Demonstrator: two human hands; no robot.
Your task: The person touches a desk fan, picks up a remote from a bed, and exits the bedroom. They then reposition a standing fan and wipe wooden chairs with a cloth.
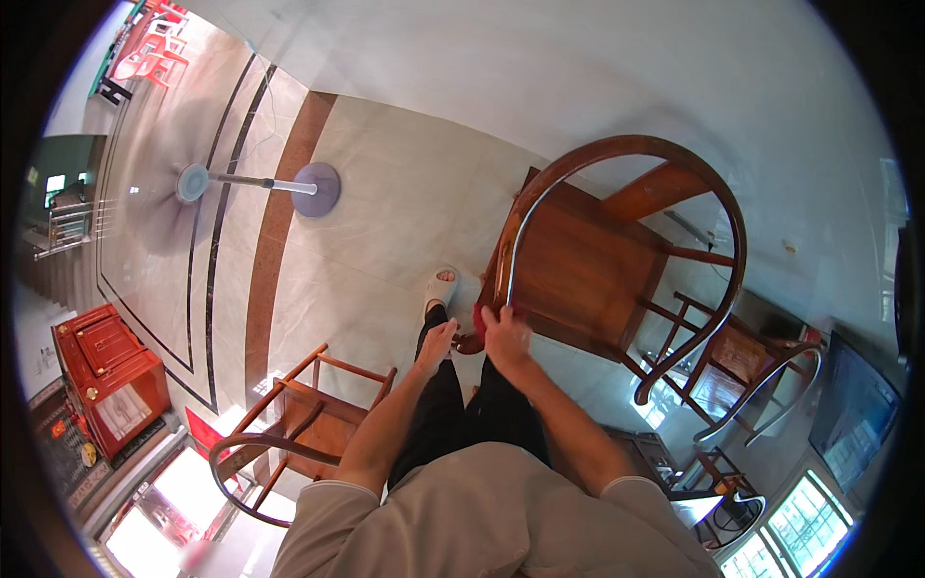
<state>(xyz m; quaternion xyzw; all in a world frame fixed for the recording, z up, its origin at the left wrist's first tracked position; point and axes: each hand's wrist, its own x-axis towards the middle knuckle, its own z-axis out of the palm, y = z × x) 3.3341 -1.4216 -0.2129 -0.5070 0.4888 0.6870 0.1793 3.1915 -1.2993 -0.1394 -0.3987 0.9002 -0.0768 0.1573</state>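
A dark wooden armchair (pixel 592 260) with a curved rail (pixel 520 209) running round its back and arms stands before me, slightly to the right. My right hand (pixel 507 338) is closed over the near arm of that rail, with a red cloth (pixel 478 319) pressed between palm and wood. Most of the cloth is hidden under the fingers. My left hand (pixel 436 347) is at the curled end of the same arm, fingers bent; whether it grips the wood is not clear.
A pedestal fan (pixel 193 182) with blurred blades stands on the tiled floor at left. A second wooden armchair (pixel 318 412) is at my lower left, and another (pixel 733 357) stands right. A red wooden cabinet (pixel 108 383) and a television (pixel 853 412) are farther off. White wall rises behind the chair.
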